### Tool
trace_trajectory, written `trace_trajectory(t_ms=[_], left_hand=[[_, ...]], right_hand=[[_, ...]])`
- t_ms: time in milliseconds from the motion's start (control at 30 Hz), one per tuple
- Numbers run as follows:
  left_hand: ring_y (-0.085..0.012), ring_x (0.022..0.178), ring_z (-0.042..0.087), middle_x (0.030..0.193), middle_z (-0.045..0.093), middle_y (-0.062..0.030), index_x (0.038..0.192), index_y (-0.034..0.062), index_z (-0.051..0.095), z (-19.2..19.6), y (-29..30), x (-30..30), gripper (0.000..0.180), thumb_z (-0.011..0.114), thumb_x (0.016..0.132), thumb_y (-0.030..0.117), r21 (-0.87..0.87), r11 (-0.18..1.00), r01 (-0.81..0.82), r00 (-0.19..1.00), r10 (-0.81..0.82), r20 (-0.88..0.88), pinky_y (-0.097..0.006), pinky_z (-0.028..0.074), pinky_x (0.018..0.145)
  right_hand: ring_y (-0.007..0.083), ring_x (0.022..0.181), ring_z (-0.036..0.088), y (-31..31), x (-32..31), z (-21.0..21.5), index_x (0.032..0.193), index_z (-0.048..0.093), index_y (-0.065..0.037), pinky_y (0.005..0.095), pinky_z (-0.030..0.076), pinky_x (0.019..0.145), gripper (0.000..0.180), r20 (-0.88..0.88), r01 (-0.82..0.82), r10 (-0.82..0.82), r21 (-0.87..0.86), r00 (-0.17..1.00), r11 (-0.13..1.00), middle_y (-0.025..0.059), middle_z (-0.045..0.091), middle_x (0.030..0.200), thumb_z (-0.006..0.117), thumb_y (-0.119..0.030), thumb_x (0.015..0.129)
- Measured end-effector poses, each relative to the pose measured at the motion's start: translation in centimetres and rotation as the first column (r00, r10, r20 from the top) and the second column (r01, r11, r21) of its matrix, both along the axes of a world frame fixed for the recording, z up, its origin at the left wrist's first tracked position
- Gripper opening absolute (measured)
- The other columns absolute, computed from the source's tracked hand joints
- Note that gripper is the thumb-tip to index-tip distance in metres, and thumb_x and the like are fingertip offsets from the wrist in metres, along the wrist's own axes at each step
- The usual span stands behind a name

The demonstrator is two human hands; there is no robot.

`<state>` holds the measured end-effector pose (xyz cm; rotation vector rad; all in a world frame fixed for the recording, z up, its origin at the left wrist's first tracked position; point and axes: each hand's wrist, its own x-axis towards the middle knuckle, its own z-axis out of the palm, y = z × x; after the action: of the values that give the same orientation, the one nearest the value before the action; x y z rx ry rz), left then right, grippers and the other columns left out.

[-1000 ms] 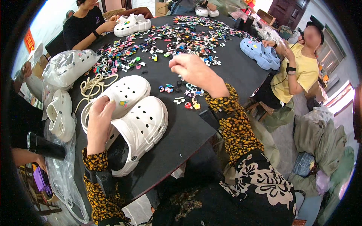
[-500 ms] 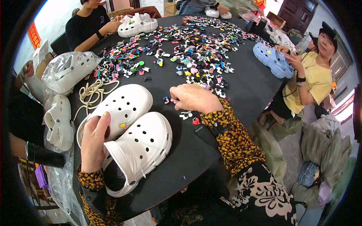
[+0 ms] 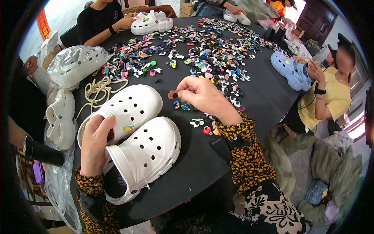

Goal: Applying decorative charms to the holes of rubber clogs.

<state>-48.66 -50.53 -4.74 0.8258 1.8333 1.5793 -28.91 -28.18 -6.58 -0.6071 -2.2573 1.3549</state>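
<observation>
My left hand grips the farther of two white clogs at its foot opening, thumb on top and fingers hidden inside. A small yellow-and-green charm sits on that clog near my thumb. The nearer white clog lies against it, its holes bare of charms on the visible side. Pinched between thumb and forefinger of my right hand is a pinkish-brown, flower-shaped shoe charm, raised just right of the farther clog's toe. Below that hand lie a few loose charms, a white charm and a red charm.
A broad spread of colourful charms covers the black table beyond my hands. Cord, a bagged white clog and another white clog lie left. Co-workers handle a white clog and blue clogs.
My right hand has risen from the loose charms on the table, now showing the flower-shaped charm in its pinch. My left hand keeps its grip on the clog. The view has shifted slightly.
</observation>
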Motion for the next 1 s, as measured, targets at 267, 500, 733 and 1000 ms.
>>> trace_trajectory(t_ms=[267, 500, 733, 1000], left_hand=[[-0.0077, 0.066, 0.053, 0.082, 0.061, -0.0048, 0.091, -0.0045, 0.059, 0.8, -1.6, 0.1, 0.016, 0.056, 0.083, 0.008, 0.057, 0.998, 0.026, 0.996, -0.03, 0.084, -0.022, 0.04, 0.057], [-0.0064, 0.066, 0.055, 0.085, 0.065, -0.0043, 0.096, -0.0046, 0.063, 0.6, -3.7, -1.6, 0.021, 0.054, 0.079, 0.004, 0.182, 0.982, 0.057, 0.984, -0.086, 0.154, -0.02, 0.042, 0.058], [-0.0072, 0.065, 0.056, 0.085, 0.065, -0.0059, 0.1, -0.0056, 0.062, 0.5, -4.3, -1.9, 0.025, 0.055, 0.079, 0.005, 0.192, 0.979, 0.07, 0.97, -0.112, 0.217, -0.021, 0.045, 0.058], [-0.0088, 0.068, 0.06, 0.087, 0.065, -0.0081, 0.102, -0.0087, 0.06, 0.6, -4.7, -2.2, 0.027, 0.053, 0.08, 0.006, 0.232, 0.97, 0.074, 0.956, -0.135, 0.259, -0.022, 0.047, 0.06]], right_hand=[[0.0052, 0.067, 0.055, -3.9, -2.4, 0.5, 0.097, 0.057, -0.002, 0.0195, 0.046, 0.059, 0.009, -0.321, -0.094, 0.033, -0.179, 0.947, 0.979, 0.0016, 0.062, 0.08, 0.056, -0.005, 0.089], [0.012, 0.069, 0.058, -8.3, -6.6, 3.6, 0.091, 0.059, -0.001, 0.0257, 0.046, 0.06, 0.006, -0.369, 0.003, 0.167, 0.418, 0.914, 0.908, 0.0035, 0.062, 0.079, 0.057, -0.002, 0.085], [0.03, 0.08, 0.059, -9.4, -9.1, 2.1, 0.088, 0.059, -0.002, 0.0393, 0.047, 0.076, 0.009, -0.259, 0.005, 0.267, 0.727, 0.928, 0.686, 0.0139, 0.061, 0.084, 0.058, 0.0, 0.08], [0.0295, 0.082, 0.055, -9.3, -9.5, 0.9, 0.086, 0.061, -0.003, 0.0396, 0.045, 0.077, 0.008, -0.277, 0.079, 0.221, 0.77, 0.935, 0.633, 0.0114, 0.057, 0.081, 0.06, -0.003, 0.078]])
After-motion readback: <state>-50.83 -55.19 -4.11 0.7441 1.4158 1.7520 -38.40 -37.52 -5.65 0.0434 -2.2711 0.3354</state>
